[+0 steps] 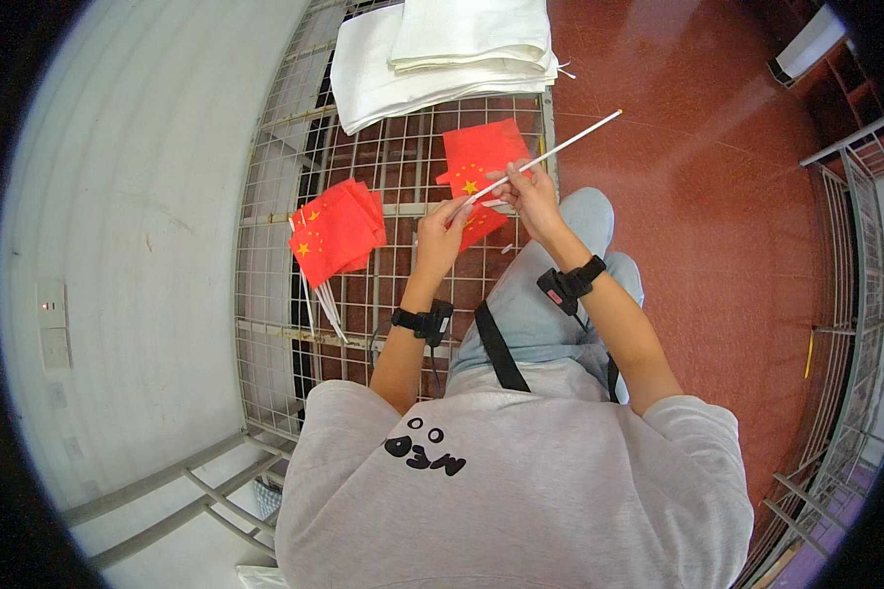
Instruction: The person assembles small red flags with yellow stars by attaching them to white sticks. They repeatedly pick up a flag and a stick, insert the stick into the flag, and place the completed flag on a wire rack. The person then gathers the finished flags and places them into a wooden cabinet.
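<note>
A thin white flagstick (584, 133) slants up to the right between my hands. My left hand (444, 231) pinches its lower end. My right hand (532, 201) grips it a little higher, fingers closed round it. Just beyond and beneath my fingers are small red flags (486, 147) with yellow stars; whether the stick is joined to one is hidden by my hands. To the left, a stack of small red flags (336, 231) on white sticks lies on the wire mesh.
The wire mesh bed base (265, 265) runs along a white wall (147, 196). Folded white cloths (442, 59) lie at its far end. A small white piece (506, 249) is near my right leg. Red-brown floor (697, 255) and metal bed frames (845, 255) are to the right.
</note>
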### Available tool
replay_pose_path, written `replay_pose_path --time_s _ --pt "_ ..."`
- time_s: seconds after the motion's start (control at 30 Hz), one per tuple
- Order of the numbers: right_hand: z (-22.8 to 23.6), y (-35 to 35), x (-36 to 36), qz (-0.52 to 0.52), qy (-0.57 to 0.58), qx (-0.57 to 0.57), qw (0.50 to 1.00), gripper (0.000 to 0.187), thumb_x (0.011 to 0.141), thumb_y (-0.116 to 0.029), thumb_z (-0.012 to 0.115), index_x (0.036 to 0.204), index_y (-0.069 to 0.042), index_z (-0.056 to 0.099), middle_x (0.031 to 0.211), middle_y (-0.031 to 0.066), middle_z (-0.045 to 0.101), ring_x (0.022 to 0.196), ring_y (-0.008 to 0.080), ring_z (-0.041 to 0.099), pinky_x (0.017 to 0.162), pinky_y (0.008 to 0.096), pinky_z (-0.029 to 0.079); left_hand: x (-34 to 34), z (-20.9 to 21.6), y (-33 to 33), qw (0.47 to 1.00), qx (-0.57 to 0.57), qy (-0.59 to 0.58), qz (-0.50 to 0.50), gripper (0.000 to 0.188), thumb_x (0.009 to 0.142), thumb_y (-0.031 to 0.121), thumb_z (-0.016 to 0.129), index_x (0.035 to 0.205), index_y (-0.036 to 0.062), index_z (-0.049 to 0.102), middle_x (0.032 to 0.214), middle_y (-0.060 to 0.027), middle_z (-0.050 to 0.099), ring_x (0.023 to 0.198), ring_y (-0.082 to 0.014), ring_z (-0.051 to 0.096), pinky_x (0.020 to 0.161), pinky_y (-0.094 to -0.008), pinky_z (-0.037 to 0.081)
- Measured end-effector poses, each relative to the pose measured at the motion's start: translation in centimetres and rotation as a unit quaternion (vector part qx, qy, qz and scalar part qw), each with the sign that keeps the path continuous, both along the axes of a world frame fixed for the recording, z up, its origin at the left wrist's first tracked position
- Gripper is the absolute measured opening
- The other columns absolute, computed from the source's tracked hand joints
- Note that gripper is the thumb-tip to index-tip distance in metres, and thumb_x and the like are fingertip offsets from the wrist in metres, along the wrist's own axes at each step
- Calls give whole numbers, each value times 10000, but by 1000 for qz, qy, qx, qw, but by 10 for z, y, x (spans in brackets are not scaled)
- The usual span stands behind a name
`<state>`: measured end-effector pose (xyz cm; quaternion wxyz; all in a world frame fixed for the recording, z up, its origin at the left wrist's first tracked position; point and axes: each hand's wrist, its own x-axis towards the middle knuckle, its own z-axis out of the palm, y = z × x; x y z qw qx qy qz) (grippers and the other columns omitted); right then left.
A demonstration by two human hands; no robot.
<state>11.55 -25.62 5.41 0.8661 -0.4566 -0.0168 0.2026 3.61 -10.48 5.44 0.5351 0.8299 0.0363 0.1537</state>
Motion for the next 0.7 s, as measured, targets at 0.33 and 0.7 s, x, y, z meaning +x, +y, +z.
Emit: replay_pose_path --time_s 0.33,0.7 --pt "3 3 -4 4 -95 -93 991 119 891 -148 528 938 -51 477 878 89 626 659 81 560 565 203 440 -1 4 -4 999 38 13 -13 202 827 123 604 982 -7 619 798 -104 608 725 -133 571 668 -248 448" --pt "30 -32 42 -253 -164 -113 947 673 935 -227 424 1391 -93 -53 1088 109 554 698 102 540 538 191 422 2 10 21 998 61 21 -2 179 793 102 621 942 3 633 837 -140 622 772 -219 614 677 -285 461"
